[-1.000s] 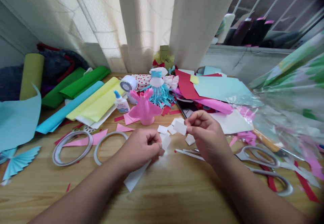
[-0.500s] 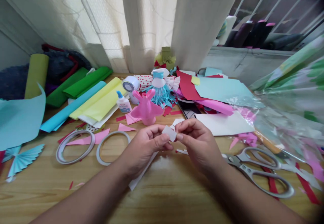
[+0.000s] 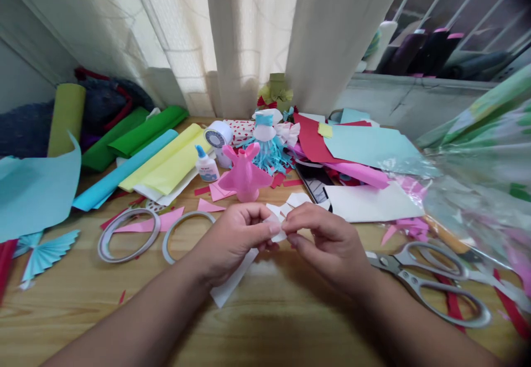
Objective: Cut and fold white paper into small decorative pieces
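We are bending low over the wooden surface [image 3: 265,328], where a long white strip [image 3: 230,286] is showing from beneath our left hand [image 3: 234,241]. That hand and our right hand [image 3: 329,244] are meeting fingertip to fingertip, both pinching one small white paper piece [image 3: 277,233], which is hanging just above the surface between them. We judge the pinch is best light and near the edges, with thumbs squared so that nothing is creasing crooked. To the right the scissors [image 3: 431,285] are lying flat, and two tape rings [image 3: 129,235] are lying to the left. Beyond, loose white scraps [image 3: 297,199], a pink paper figure [image 3: 244,174] and a glue bottle [image 3: 206,165] are sitting before the curtain [image 3: 249,35].
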A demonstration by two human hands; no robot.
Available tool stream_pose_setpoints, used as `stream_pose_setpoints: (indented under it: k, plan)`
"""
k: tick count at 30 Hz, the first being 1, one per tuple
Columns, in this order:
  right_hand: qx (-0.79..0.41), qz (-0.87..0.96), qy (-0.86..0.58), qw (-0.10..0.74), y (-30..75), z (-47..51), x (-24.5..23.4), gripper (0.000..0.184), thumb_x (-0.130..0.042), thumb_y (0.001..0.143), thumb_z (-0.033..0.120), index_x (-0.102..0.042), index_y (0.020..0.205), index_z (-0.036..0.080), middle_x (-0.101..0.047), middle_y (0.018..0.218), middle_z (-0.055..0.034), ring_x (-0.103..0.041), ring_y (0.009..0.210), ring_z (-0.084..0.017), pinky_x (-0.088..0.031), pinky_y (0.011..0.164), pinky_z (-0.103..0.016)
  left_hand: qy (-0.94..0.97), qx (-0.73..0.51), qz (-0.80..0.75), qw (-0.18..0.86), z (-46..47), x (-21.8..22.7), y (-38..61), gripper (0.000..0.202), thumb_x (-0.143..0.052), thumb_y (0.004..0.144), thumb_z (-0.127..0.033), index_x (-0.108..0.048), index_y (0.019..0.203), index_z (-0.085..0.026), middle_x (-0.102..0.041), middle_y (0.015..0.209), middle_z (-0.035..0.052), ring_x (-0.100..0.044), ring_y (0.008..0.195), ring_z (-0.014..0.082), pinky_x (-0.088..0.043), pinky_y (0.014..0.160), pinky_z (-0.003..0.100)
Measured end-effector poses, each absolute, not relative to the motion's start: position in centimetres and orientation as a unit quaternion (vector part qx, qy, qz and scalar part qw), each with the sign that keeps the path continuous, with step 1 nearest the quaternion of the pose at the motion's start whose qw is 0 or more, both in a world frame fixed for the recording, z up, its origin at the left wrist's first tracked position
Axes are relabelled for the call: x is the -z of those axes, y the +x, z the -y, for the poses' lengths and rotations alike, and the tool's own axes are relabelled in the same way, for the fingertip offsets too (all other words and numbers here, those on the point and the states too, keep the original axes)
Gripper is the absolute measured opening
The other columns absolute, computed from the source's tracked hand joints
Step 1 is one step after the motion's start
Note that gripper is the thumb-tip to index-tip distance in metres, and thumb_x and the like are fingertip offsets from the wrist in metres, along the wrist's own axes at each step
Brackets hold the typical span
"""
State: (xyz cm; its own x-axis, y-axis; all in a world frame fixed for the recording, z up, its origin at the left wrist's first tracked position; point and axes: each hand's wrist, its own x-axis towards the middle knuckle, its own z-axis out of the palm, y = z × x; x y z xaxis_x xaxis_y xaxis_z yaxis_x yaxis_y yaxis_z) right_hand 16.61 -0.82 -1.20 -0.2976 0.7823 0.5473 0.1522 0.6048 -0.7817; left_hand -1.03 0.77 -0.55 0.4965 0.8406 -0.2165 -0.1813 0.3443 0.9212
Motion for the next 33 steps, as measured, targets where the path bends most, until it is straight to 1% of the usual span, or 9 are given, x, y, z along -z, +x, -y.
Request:
stream_pose_setpoints:
  k: [5, 8, 10, 13, 15, 18, 24, 29, 33]
  plan:
    - [-0.241, 0.774, -0.309, 0.498, 16.4, 0.7, 0.8, 0.023, -0.055, 0.074, 0.002, -0.065, 0.082, 0.021, -0.059, 0.074, -0.0030, -0.059, 0.067, -0.014, -0.049, 0.059, -0.026, 0.453, -0.333, -0.358, 0.746, -0.9, 0.6, -1.0, 0.014, -0.070, 0.073, -0.021, -0.061, 0.068, -0.011, -0.054, 0.062, -0.0027, -0.045, 0.054, 0.0044, -0.034, 0.052, 0.016]
    - [-0.206, 0.792, -0.302, 0.489, 16.3, 0.7, 1.0, 0.021, -0.054, 0.074, 0.002, -0.064, 0.079, 0.019, -0.058, 0.075, -0.0037, -0.058, 0.066, -0.013, -0.049, 0.058, -0.025, 0.425, -0.352, -0.343, 0.760, -0.9, 0.7, -0.9, 0.016, -0.067, 0.076, -0.022, -0.060, 0.067, -0.011, -0.054, 0.061, -0.0027, -0.044, 0.052, 0.0040, -0.034, 0.051, 0.015]
    - [-0.176, 0.797, -0.305, 0.491, 16.3, 0.8, 1.2, 0.020, -0.054, 0.074, 0.002, -0.063, 0.080, 0.019, -0.057, 0.075, -0.0037, -0.056, 0.066, -0.013, -0.049, 0.058, -0.025, 0.402, -0.361, -0.336, 0.772, -0.8, 0.8, -0.8, 0.020, -0.065, 0.078, -0.026, -0.057, 0.066, -0.012, -0.053, 0.059, -0.0027, -0.046, 0.051, 0.0050, -0.037, 0.052, 0.017]
    - [-0.134, 0.797, -0.315, 0.497, 16.3, 0.8, 1.5, 0.021, -0.054, 0.074, 0.002, -0.062, 0.082, 0.019, -0.057, 0.075, -0.0040, -0.055, 0.065, -0.013, -0.049, 0.057, -0.026, 0.397, -0.349, -0.326, 0.784, -0.7, 0.9, -0.6, 0.022, -0.062, 0.080, -0.031, -0.057, 0.068, -0.012, -0.056, 0.061, -0.0004, -0.051, 0.054, 0.0083, -0.041, 0.056, 0.021]
    - [-0.117, 0.802, -0.314, 0.494, 16.3, 0.8, 1.6, 0.022, -0.054, 0.074, 0.001, -0.062, 0.084, 0.019, -0.056, 0.075, -0.0041, -0.055, 0.065, -0.013, -0.049, 0.057, -0.026, 0.408, -0.345, -0.323, 0.781, -0.5, 1.0, -0.4, 0.019, -0.063, 0.079, -0.029, -0.059, 0.071, -0.012, -0.059, 0.064, 0.0009, -0.053, 0.056, 0.0094, -0.042, 0.058, 0.022]
    - [-0.109, 0.806, -0.313, 0.491, 16.2, 0.8, 1.6, 0.023, -0.055, 0.073, 0.002, -0.062, 0.085, 0.021, -0.056, 0.075, -0.0036, -0.055, 0.064, -0.014, -0.048, 0.057, -0.027, 0.421, -0.357, -0.337, 0.763, -0.3, 1.1, -0.3, 0.015, -0.063, 0.078, -0.024, -0.058, 0.069, -0.013, -0.059, 0.062, -0.0004, -0.055, 0.058, 0.0093, -0.042, 0.061, 0.022]
    - [-0.184, 0.784, -0.316, 0.501, 16.4, 0.7, 1.2, 0.030, -0.054, 0.071, 0.000, -0.063, 0.090, 0.021, -0.053, 0.076, -0.0021, -0.053, 0.067, -0.014, -0.047, 0.059, -0.027, 0.467, -0.329, -0.375, 0.730, -0.5, 1.1, -0.7, 0.017, -0.065, 0.077, -0.027, -0.058, 0.071, -0.013, -0.058, 0.062, -0.0016, -0.049, 0.052, 0.0063, -0.037, 0.053, 0.019]
    - [-0.322, 0.761, -0.311, 0.471, 17.5, 0.6, 1.1, 0.032, -0.056, 0.072, 0.002, -0.064, 0.094, 0.024, -0.051, 0.081, -0.0017, -0.052, 0.071, -0.014, -0.047, 0.062, -0.029, 0.484, -0.253, -0.361, 0.756, -0.6, 0.8, -1.1, 0.013, -0.061, 0.075, -0.022, -0.054, 0.067, -0.014, -0.059, 0.058, 0.0009, -0.048, 0.050, 0.0080, -0.034, 0.051, 0.020]
    - [-0.361, 0.772, -0.279, 0.442, 17.6, 0.6, 1.0, 0.028, -0.058, 0.073, 0.002, -0.066, 0.089, 0.024, -0.053, 0.078, -0.0011, -0.054, 0.071, -0.013, -0.047, 0.064, -0.028, 0.480, -0.243, -0.329, 0.776, -0.5, 0.7, -1.0, 0.009, -0.059, 0.072, -0.020, -0.054, 0.067, -0.014, -0.060, 0.061, 0.0021, -0.050, 0.052, 0.0091, -0.036, 0.050, 0.020]
